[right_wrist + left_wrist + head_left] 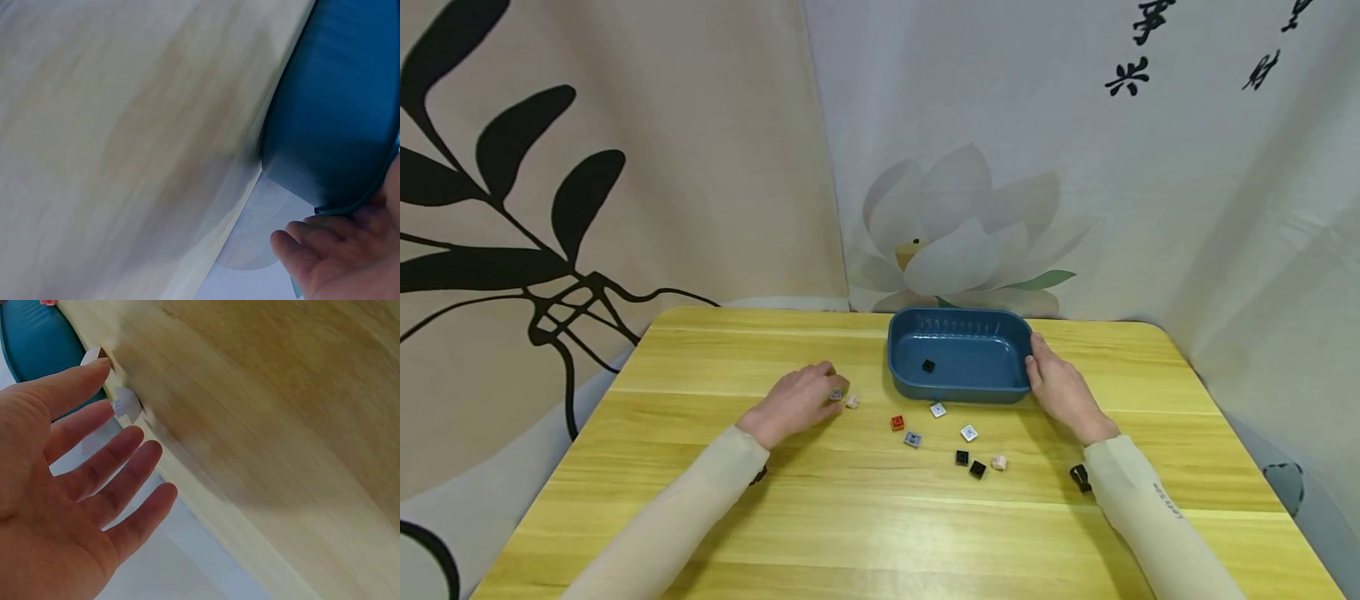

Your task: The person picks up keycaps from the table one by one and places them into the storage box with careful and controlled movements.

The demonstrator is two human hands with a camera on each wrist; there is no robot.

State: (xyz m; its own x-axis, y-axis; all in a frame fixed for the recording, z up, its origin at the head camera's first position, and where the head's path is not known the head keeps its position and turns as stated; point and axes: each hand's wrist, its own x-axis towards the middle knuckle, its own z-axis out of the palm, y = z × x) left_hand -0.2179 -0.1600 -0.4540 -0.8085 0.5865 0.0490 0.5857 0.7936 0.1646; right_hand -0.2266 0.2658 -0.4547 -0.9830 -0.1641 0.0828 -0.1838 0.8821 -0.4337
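Over the yellow wooden counter (820, 517), the left hand (796, 402) keeps nothing in its loosely parted fingers, and a grey block (836, 394) is at their tips. Farther right, the right hand (1066, 387) holds a blue tray (970, 391) in bent fingers.

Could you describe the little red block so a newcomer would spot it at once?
On the yellow wooden table, find the blue rectangular tray with rounded corners. Just off its near left corner lies a small square red block, a small square grey-blue block close beside it. Of the small blocks lying here, it alone is red.
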